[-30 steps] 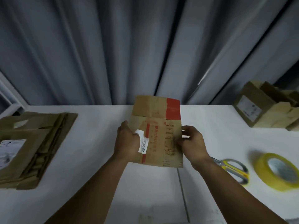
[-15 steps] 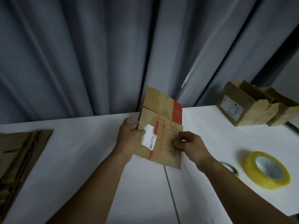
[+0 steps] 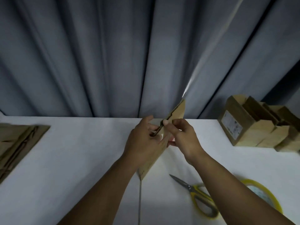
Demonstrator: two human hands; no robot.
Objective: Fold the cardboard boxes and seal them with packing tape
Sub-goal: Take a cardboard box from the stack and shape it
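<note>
A flattened cardboard box is held edge-on above the white table, so only its thin brown side and open slit show. My left hand grips its left face and lower part. My right hand pinches the right face near the slit with thumb and fingers. A roll of yellow packing tape lies at the lower right, partly hidden by my right forearm. Yellow-handled scissors lie beside it.
A stack of flat cardboard boxes lies at the table's left edge. Several folded brown boxes stand at the right rear. A grey curtain hangs behind the table. A seam runs down the tabletop.
The box has turned from facing me, with its red print visible, to edge-on. Both hands have shifted up to the slit. The camera has tilted, and the scissors show fully.
</note>
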